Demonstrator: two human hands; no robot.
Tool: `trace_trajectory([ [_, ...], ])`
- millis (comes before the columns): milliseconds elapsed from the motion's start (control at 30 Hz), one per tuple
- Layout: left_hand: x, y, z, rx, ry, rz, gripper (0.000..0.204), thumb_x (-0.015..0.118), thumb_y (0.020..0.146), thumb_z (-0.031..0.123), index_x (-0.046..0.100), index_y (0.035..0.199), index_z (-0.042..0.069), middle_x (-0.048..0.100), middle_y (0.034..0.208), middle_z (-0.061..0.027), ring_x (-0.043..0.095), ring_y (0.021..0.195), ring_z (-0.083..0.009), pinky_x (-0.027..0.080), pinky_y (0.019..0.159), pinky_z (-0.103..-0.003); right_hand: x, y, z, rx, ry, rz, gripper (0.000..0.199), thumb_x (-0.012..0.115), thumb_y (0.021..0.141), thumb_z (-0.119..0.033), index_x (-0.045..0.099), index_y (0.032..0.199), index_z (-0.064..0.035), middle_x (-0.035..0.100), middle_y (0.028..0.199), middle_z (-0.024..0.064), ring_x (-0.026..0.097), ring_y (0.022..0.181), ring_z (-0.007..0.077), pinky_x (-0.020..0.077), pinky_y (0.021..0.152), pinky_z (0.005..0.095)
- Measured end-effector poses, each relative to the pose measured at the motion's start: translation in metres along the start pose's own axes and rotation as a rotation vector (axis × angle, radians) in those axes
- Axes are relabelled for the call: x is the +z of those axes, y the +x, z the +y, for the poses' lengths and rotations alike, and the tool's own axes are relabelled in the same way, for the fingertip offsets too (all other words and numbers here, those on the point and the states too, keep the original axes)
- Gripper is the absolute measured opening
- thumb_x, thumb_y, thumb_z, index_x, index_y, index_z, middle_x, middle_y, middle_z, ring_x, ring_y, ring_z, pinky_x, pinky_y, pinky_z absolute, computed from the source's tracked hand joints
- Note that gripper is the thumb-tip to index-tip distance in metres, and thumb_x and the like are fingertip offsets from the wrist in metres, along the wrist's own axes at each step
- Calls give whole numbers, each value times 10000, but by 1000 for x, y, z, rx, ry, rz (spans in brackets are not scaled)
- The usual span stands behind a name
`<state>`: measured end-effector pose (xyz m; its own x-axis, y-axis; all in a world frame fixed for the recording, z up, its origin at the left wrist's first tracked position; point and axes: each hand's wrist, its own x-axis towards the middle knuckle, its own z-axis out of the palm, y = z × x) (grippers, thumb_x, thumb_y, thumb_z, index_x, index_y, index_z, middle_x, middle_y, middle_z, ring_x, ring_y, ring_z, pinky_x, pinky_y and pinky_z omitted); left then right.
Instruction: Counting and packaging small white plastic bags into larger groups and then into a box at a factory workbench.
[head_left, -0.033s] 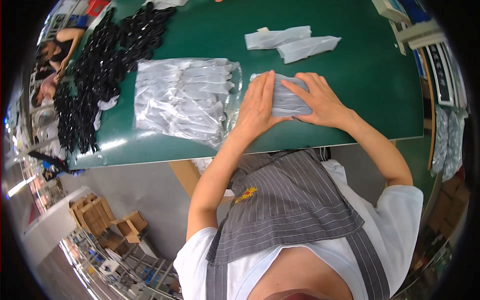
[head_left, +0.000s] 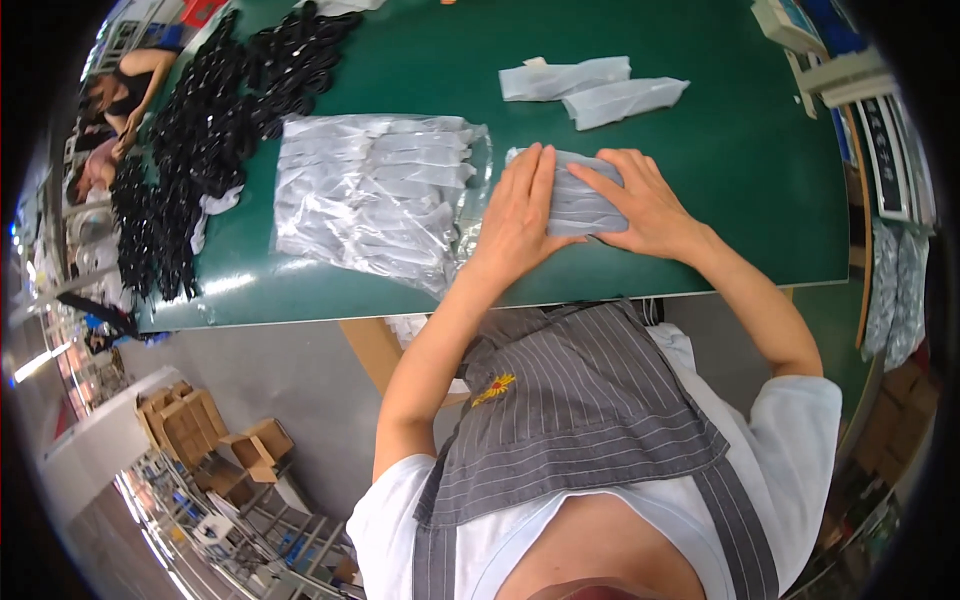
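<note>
Left hand (head_left: 520, 208) and right hand (head_left: 648, 208) clamp a pale packet stack (head_left: 585, 207) between them; left, a filled clear bag (head_left: 365, 190); far, 2 loose packets (head_left: 603, 94).

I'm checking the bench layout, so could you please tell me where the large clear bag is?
In the head view, the large clear bag lies left of centre on the green table, between the black bundles and the left hand.

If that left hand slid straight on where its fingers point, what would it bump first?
The left hand would probably first meet the left loose packet, farther up the green table; the right loose packet lies close to that line, and depth is hard to judge.
</note>
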<state>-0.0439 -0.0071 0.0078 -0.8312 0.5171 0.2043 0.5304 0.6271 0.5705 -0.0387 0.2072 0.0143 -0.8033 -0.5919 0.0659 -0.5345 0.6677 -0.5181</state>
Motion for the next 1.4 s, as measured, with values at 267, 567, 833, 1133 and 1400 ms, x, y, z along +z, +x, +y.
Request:
trace_trajectory([
  [267, -76, -27, -17, -120, 679, 250, 474, 696, 746, 124, 531, 1183, 45, 519, 1196, -172, 522, 1078, -338, 440, 836, -418, 27, 11, -27, 205, 114, 327, 764, 759, 639, -177, 448, 1337, -180, 409, 1217, 181, 415, 1091, 347, 369, 920, 414],
  [567, -84, -6, -15, -6, 394, 405, 54, 600, 837, 70, 580, 887, 66, 609, 680, -88, 588, 570, -265, 443, 504, -350, 76, 120, -102, -61, 190, 432, 550, 644, 751, -244, 491, 1242, -50, 436, 1209, 237, 429, 1092, 377, 371, 879, 465],
  [833, -81, -17, -13, -92, 355, 315, 94, 595, 834, 62, 593, 928, 59, 632, 713, -116, 617, 585, -287, 453, 491, -366, 105, 167, -101, -70, -19, 605, 551, 553, 807, -265, 450, 1306, -56, 348, 1323, 299, 347, 1196, 454, 318, 933, 557],
  [1133, -61, -32, 26, 87, 83, 276, 205, 620, 771, 1, 624, 974, 24, 607, 764, -125, 597, 630, -263, 474, 563, -337, -4, 56, -2, -65, -210, 447, 420, 650, 745, -87, 567, 1157, -88, 531, 1214, 136, 523, 1095, 324, 406, 929, 421],
  [1400, 34, 31, 48, 226, 110, 232, 440, 609, 764, 55, 519, 1195, 35, 542, 1150, -146, 519, 1095, -276, 357, 962, -451, -21, 0, 45, 36, -108, 299, 274, 632, 754, -166, 600, 1000, -50, 589, 953, 93, 556, 917, 277, 425, 735, 387],
])
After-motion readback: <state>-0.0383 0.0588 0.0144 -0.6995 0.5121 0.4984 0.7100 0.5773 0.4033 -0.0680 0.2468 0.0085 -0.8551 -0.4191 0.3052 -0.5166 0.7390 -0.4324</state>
